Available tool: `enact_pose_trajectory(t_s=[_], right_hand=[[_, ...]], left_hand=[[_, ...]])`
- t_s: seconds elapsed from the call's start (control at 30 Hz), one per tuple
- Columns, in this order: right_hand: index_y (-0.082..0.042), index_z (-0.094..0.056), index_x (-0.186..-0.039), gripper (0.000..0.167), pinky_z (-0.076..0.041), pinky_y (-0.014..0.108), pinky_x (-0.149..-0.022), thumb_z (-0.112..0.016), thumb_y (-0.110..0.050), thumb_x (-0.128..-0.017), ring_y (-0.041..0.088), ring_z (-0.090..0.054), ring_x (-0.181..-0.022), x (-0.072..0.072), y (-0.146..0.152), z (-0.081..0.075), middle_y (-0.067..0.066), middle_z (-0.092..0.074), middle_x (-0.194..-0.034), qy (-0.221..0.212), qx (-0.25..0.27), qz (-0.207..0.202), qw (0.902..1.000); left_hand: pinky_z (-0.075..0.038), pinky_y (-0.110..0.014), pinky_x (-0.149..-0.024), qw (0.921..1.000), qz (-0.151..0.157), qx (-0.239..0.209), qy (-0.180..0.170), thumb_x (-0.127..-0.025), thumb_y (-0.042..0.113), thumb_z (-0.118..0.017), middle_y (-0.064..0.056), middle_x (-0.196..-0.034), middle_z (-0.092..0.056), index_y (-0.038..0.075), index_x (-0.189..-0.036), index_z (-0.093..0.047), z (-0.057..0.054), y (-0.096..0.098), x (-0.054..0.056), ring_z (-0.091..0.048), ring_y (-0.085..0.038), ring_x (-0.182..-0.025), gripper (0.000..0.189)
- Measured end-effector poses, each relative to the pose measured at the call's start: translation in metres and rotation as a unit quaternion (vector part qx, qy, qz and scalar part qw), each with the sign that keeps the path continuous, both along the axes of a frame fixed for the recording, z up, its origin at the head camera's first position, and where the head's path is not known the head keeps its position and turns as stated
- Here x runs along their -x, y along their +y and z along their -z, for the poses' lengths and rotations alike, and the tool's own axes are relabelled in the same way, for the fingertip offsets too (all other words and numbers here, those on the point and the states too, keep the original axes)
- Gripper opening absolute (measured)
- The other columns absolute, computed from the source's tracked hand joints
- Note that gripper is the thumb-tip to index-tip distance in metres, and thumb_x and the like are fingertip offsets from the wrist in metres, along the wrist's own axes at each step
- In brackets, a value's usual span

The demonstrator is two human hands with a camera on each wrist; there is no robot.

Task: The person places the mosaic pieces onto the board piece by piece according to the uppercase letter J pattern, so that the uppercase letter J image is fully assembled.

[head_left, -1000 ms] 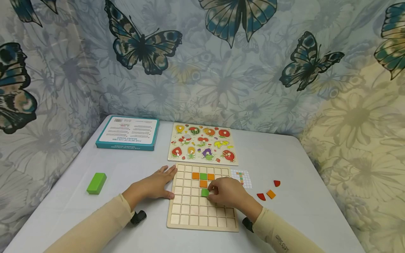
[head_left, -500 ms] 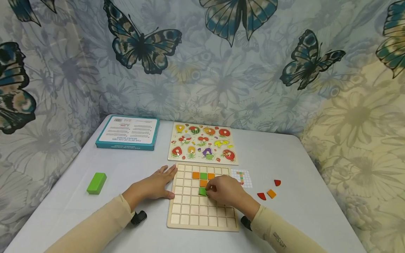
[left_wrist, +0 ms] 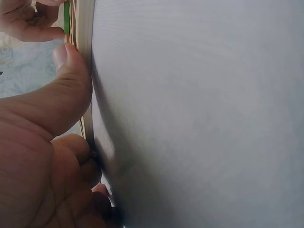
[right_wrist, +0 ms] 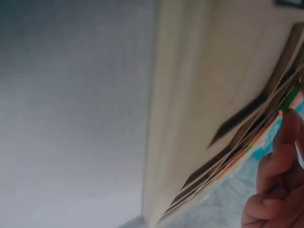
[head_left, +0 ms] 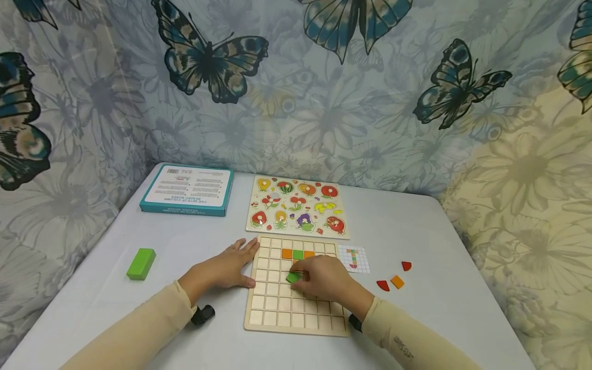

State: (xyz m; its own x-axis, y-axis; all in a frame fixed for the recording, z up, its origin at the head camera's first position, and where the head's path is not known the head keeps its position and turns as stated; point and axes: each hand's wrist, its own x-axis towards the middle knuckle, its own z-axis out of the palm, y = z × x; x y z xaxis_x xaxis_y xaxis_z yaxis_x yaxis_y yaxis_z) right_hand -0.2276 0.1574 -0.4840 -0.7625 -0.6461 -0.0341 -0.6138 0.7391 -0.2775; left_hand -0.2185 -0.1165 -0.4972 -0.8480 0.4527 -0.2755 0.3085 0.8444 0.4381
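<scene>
My right hand (head_left: 324, 277) pinches a small green square tile (head_left: 293, 277) between thumb and fingertips. That tile is turned askew over the middle of a wooden grid board (head_left: 273, 316); whether it touches the board cannot be told. The right wrist view shows the tile's edge (right_wrist: 290, 99) at my fingertips. Near the board's far side lie an orange tile (head_left: 287, 254), a green tile (head_left: 298, 254) and another orange tile (head_left: 309, 254) in a row. Below them an orange tile is mostly hidden by my hand. My left hand (head_left: 226, 267) rests along the board's left edge, fingers spread, thumb (left_wrist: 61, 95) against the side.
A patterned grid card (head_left: 362, 262) lies right of the board, with red pieces (head_left: 383, 285) and an orange tile (head_left: 397, 281) beyond it. Behind stand a fruit puzzle board (head_left: 298, 194) and a teal-edged box (head_left: 186, 189). A green block (head_left: 141, 264) is at left.
My right hand has moved slightly left with the green tile, which has turned askew. It now covers most of the lower orange tile. My left hand stays at the board's edge.
</scene>
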Motion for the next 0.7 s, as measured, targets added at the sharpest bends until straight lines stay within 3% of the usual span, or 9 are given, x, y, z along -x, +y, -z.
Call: enact_pose_trajectory(t_s=[0.2, 0.6, 0.7], right_hand=[[-0.027, -0.075, -0.110, 0.026, -0.037, 0.024, -0.051, -0.076, -0.031, -0.084, 0.002, -0.046, -0.057, 0.0006, 0.0009, -0.0023, -0.019, -0.049, -0.062, -0.001, -0.023, 0.000, 0.9997], [-0.030, -0.078, -0.106, 0.026, -0.039, 0.024, -0.054, -0.081, -0.035, -0.080, 0.005, -0.047, -0.063, 0.0045, 0.0033, -0.0054, -0.019, -0.054, -0.067, -0.008, -0.022, 0.017, 0.9996], [-0.030, -0.076, -0.113, 0.033, -0.038, 0.024, -0.054, -0.081, -0.036, -0.081, 0.005, -0.048, -0.064, 0.0026, 0.0087, -0.0067, -0.018, -0.055, -0.068, -0.021, -0.016, 0.021, 0.9994]], left_hand=[[-0.016, -0.054, -0.114, 1.0000, 0.005, 0.000, 0.001, -0.083, 0.045, -0.075, -0.006, -0.163, -0.011, 0.005, -0.156, -0.021, -0.0009, -0.0014, 0.0001, -0.004, -0.037, -0.147, 0.099], [-0.014, -0.054, -0.115, 0.9999, 0.014, 0.004, 0.008, -0.083, 0.046, -0.074, -0.008, -0.163, -0.011, 0.003, -0.156, -0.020, 0.0003, -0.0035, 0.0021, -0.004, -0.039, -0.147, 0.100], [-0.014, -0.053, -0.115, 0.9999, 0.014, 0.007, 0.006, -0.083, 0.046, -0.074, -0.007, -0.163, -0.011, 0.004, -0.156, -0.020, 0.0021, -0.0014, 0.0026, -0.004, -0.038, -0.147, 0.100]])
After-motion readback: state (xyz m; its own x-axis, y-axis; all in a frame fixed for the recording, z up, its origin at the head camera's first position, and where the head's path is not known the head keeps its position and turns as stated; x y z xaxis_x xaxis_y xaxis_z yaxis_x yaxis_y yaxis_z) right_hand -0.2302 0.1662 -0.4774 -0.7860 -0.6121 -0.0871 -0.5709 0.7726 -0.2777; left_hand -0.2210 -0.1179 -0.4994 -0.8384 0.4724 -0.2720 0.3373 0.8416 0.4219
